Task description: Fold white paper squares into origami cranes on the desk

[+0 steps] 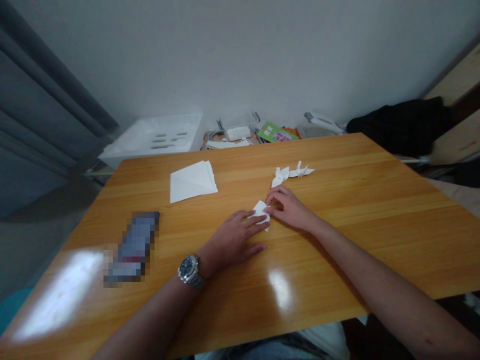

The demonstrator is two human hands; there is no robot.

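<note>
A small folded white paper [260,208] lies on the wooden table [337,190] between my hands. My left hand [237,236], with a metal watch [189,270] on its wrist, rests with spread fingers lying over the paper's left and near side. At the paper's right corner, the thumb and fingers of my right hand [288,207] are pinched on its edge. Just beyond my right hand sit folded white paper figures [281,176] with pointed parts. A stack of white paper sheets [193,181] is at the back left.
A phone-like object, pixelated [135,245], lies at the table's left. Behind the table are a white plastic tray [157,131], a green booklet [275,132] and assorted items against the wall. Dark cloth [405,125] is piled at the back right.
</note>
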